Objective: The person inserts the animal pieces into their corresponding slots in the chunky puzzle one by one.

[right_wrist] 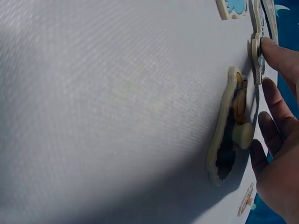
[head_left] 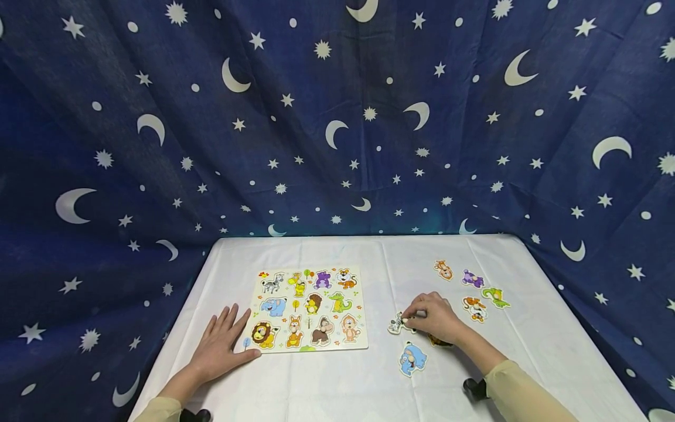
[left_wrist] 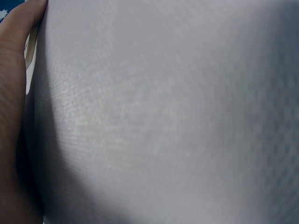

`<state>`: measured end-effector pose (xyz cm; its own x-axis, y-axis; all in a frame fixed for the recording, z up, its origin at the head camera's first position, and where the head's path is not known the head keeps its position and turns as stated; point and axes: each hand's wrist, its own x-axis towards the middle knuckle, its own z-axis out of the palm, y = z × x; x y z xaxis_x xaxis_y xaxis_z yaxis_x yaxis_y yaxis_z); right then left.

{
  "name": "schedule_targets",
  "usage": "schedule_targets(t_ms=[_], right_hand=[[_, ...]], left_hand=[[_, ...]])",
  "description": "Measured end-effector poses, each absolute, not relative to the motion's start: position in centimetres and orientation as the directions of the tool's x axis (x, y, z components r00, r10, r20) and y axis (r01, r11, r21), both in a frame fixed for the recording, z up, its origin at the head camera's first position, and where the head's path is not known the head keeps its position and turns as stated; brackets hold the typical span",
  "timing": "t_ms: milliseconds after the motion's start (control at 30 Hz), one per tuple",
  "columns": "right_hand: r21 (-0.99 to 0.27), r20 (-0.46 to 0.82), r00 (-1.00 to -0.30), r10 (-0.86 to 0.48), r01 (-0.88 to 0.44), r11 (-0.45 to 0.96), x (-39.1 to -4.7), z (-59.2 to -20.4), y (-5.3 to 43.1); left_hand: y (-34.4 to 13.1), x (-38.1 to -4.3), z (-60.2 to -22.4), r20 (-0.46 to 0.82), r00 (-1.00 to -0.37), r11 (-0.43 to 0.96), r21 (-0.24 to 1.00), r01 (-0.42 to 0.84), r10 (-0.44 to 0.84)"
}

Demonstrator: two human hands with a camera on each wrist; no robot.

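Note:
My left hand [head_left: 221, 343] lies with spread fingers at the left edge of a white animal puzzle board [head_left: 362, 344], the thumb at its lower left corner. In the left wrist view only part of this hand [left_wrist: 11, 88] shows, beside blurred white cloth. Right of the board, my right hand [head_left: 436, 318] pinches a zebra puzzle piece [head_left: 394, 326] low over the table; its fingers hide part of the piece. A dark brown and orange piece with a knob [right_wrist: 229, 135] lies beneath this hand. An elephant piece [head_left: 412, 358] is just nearer the table's front.
Several loose animal pieces lie farther right, among them a green crocodile [head_left: 495, 297], a purple one [head_left: 473, 278], a tiger-like one [head_left: 475, 309] and an orange-brown one [head_left: 443, 269]. White cloth [head_left: 327, 387] covers the table; a blue starry curtain [head_left: 337, 170] hangs behind.

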<state>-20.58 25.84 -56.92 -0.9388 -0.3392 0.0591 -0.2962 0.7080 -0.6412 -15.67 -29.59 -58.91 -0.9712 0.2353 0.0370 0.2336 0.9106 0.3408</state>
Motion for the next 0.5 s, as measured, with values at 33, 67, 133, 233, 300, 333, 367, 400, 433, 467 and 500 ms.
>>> schedule_targets(t_ms=[33,67,133,233,300,333,367,400,433,467,500], right_hand=[[-0.648,0.059,-0.943,-0.328,-0.286,0.705,-20.63,-56.95,25.89],[-0.658,0.061,-0.948,-0.314,-0.274,0.701,-20.68,-56.94,25.93],[-0.676,0.066,-0.958,-0.279,-0.249,0.693,-20.78,-56.84,26.01],[-0.703,0.077,-0.975,-0.21,-0.203,0.682,-20.91,-56.59,26.07],[-0.707,0.084,-0.983,-0.164,-0.175,0.685,-20.96,-56.41,26.09],[-0.704,0.088,-0.986,-0.14,-0.161,0.691,-20.99,-56.36,26.08],[-0.702,0.091,-0.989,-0.117,-0.147,0.697,-21.01,-56.34,26.08],[-0.699,0.097,-0.991,-0.098,-0.137,0.702,-21.04,-56.33,26.09],[-0.691,0.102,-0.992,-0.076,-0.125,0.712,-21.06,-56.34,26.1],[-0.682,0.107,-0.993,-0.054,-0.113,0.722,-21.09,-56.36,26.11],[-0.675,0.116,-0.993,-0.035,-0.104,0.731,-21.13,-56.38,26.09]], left_hand=[[-29.59,-15.67,-58.9,0.037,-0.971,0.911,0.339,0.234,0.236],[-29.58,-15.67,-58.89,0.038,-0.971,0.911,0.339,0.235,0.236],[-29.58,-15.68,-58.88,0.04,-0.971,0.911,0.337,0.236,0.237],[-29.61,-15.69,-58.91,0.043,-0.97,0.911,0.336,0.239,0.239],[-29.64,-15.69,-58.93,0.045,-0.97,0.911,0.335,0.241,0.24],[-29.65,-15.69,-58.95,0.046,-0.97,0.911,0.334,0.241,0.24],[-29.66,-15.68,-58.97,0.046,-0.97,0.911,0.334,0.242,0.24],[-29.67,-15.68,-58.98,0.047,-0.97,0.911,0.334,0.242,0.24],[-29.67,-15.67,-58.99,0.047,-0.97,0.911,0.333,0.242,0.24],[-29.67,-15.67,-59.0,0.047,-0.97,0.912,0.332,0.242,0.24],[-29.67,-15.66,-59.01,0.047,-0.97,0.912,0.332,0.242,0.24]])
